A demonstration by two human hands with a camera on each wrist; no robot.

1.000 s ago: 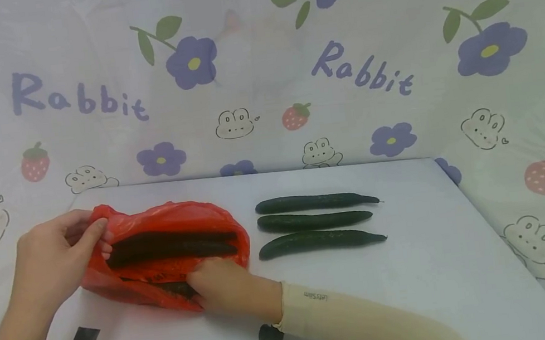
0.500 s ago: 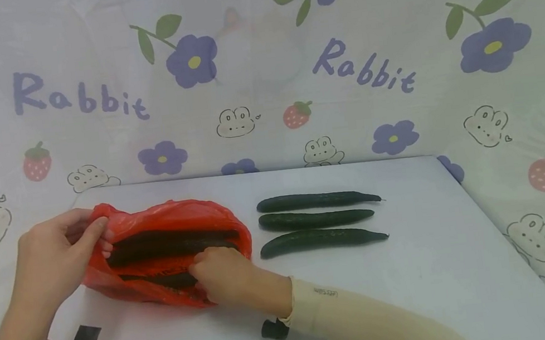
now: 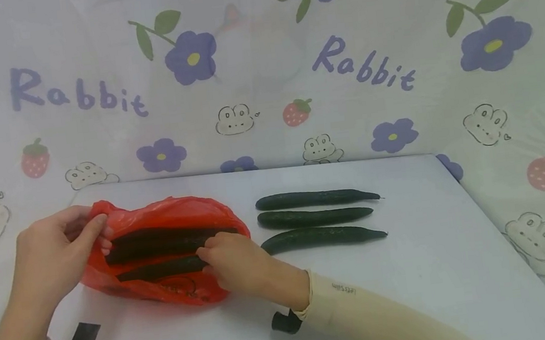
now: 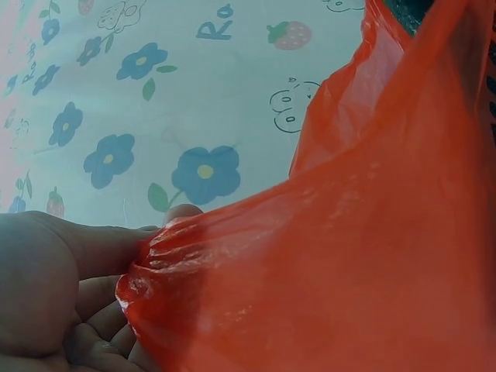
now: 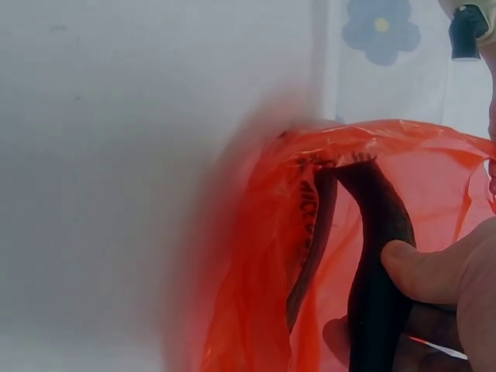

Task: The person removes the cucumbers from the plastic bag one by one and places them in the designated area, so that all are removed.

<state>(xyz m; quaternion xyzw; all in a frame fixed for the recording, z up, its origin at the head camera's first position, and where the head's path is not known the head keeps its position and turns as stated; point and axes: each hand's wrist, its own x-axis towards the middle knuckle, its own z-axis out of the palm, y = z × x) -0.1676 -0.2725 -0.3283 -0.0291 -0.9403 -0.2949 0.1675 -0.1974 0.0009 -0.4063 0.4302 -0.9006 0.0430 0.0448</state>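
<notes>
My left hand (image 3: 52, 254) pinches the left edge of a red plastic bag (image 3: 181, 209), which lies open on the table. The bag film bunches between thumb and fingers in the left wrist view. Inside the bag, my right hand (image 3: 243, 263) grips the right end of a dark green cucumber (image 3: 162, 269). Thumb and fingers are on opposite sides of this cucumber (image 5: 380, 271) in the right wrist view. Behind it in the bag lie other dark cucumbers (image 3: 150, 244), partly covered by my right hand and the film.
Three cucumbers lie in a row right of the bag: a far one (image 3: 316, 198), a middle one (image 3: 315, 216) and a near one (image 3: 328, 236). The near one's left end meets my right hand in the head view. A patterned curtain (image 3: 262, 81) hangs behind the white table (image 3: 439, 263).
My right hand has shifted right and farther from me, and the gripped cucumber has come up from the bag's near side, with more of it showing. My left hand stays put.
</notes>
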